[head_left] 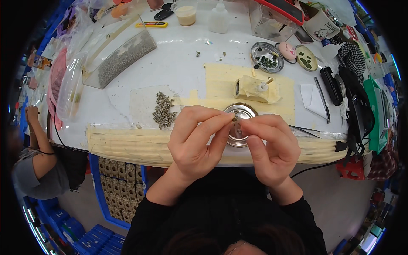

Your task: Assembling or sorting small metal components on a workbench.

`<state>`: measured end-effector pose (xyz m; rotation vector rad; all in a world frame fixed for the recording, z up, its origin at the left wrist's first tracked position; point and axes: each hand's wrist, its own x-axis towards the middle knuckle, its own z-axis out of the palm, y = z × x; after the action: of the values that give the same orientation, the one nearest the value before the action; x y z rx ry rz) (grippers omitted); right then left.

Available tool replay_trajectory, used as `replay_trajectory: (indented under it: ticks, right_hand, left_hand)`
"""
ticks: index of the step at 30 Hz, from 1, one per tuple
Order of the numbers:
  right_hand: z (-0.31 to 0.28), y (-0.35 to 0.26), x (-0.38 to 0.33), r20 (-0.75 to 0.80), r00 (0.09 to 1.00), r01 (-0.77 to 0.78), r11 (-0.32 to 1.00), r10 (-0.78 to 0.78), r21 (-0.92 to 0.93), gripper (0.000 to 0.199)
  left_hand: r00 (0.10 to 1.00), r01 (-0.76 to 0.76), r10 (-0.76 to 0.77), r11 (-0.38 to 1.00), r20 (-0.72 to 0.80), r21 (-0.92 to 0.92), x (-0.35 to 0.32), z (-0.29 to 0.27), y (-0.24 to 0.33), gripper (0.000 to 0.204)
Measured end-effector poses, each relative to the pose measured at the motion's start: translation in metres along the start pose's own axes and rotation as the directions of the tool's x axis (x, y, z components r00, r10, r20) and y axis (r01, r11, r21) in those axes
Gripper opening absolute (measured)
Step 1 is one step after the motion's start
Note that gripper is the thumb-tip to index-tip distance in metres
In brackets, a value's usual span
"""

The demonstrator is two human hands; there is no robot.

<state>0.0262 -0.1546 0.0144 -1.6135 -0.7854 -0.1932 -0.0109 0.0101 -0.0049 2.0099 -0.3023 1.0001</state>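
Note:
My left hand (197, 138) pinches a tiny greenish piece (235, 118) between thumb and fingertips. My right hand (275, 146) meets it there, its fingers also closed in a pinch; what they grip is too small to make out. Below the fingertips, partly covered by them, stands a round shiny metal dish (237, 141). Left of my left hand, a pile of small grey-green pieces (163, 111) lies on a thin clear sheet (138, 100). Behind the dish sits a block wrapped in yellow tape (253, 90), with a small stick (269, 81) poking from its white top.
A clear bin of grey granules (127, 57) stands back left. At back right are a round dish with dark green bits (267, 57), a pale dish (307, 58) and a pink egg-shaped thing (287, 51). Tweezers (322, 100) lie on the right. Another person (40, 170) sits far left.

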Motion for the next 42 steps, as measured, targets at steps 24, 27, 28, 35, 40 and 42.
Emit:
replay_trajectory:
  ticks: [24, 27, 28, 35, 40, 42]
  right_hand:
    - [0.005, 0.003, 0.000, -0.103, 0.993, -0.067, 0.997, 0.064, -0.030, 0.015]
    - [0.007, 0.008, 0.003, -0.082, 0.971, 0.187, 0.926, -0.225, -0.329, 0.018]
    - [0.008, 0.010, 0.003, -0.077, 0.957, 0.235, 0.900, -0.281, -0.366, 0.019]
    - [0.004, 0.002, -0.001, -0.061, 0.974, -0.214, 0.973, 0.220, 0.086, 0.011]
    - [-0.001, 0.004, -0.002, 0.211, 0.830, -0.529, 0.607, 0.517, 0.593, 0.008]
    - [0.001, 0.003, -0.004, 0.196, 0.846, -0.504, 0.624, 0.496, 0.597, 0.008]
  left_hand:
    - [0.991, -0.135, 0.134, 0.986, 0.009, 0.098, -0.001, 0.004, 0.004, 0.033]
    - [0.994, -0.109, 0.110, 0.990, -0.002, 0.091, -0.001, 0.005, 0.003, 0.031]
    - [0.995, -0.102, 0.103, 0.991, -0.008, 0.085, -0.001, 0.006, 0.002, 0.030]
    - [0.989, -0.146, 0.146, 0.986, 0.003, 0.083, -0.001, 0.007, 0.003, 0.032]
    - [0.989, -0.148, 0.148, 0.989, 0.016, 0.017, 0.000, 0.002, 0.005, 0.033]
    - [0.992, -0.124, 0.124, 0.992, 0.009, -0.016, -0.001, 0.002, 0.004, 0.032]
